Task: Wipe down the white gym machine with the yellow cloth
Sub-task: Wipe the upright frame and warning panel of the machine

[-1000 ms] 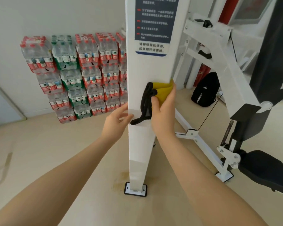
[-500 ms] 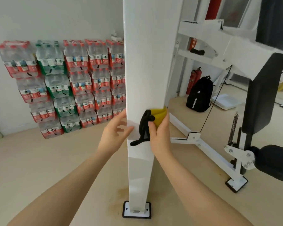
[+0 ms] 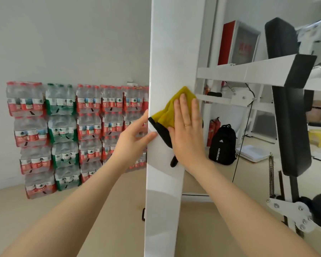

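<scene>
The white gym machine's upright post (image 3: 172, 52) runs from top to bottom in the middle of the view. A yellow cloth (image 3: 170, 108) with a black edge and a black hanging loop lies flat against the post's front face. My right hand (image 3: 187, 128) presses the cloth onto the post with straight fingers, palm flat. My left hand (image 3: 133, 138) rests on the post's left edge just beside the cloth, fingers relaxed, thumb on the front face. The cloth's lower part is hidden under my right palm.
Stacked packs of water bottles (image 3: 63, 130) line the wall at the left. A black backpack (image 3: 222, 145) sits on the floor behind the post. To the right stand the machine's white crossbar (image 3: 245, 71), a black pad (image 3: 289, 115) and a cable.
The view has moved closer and lower to the post. My right hand has flattened, spreading the cloth across the post's front face. My left hand stays on the left edge.
</scene>
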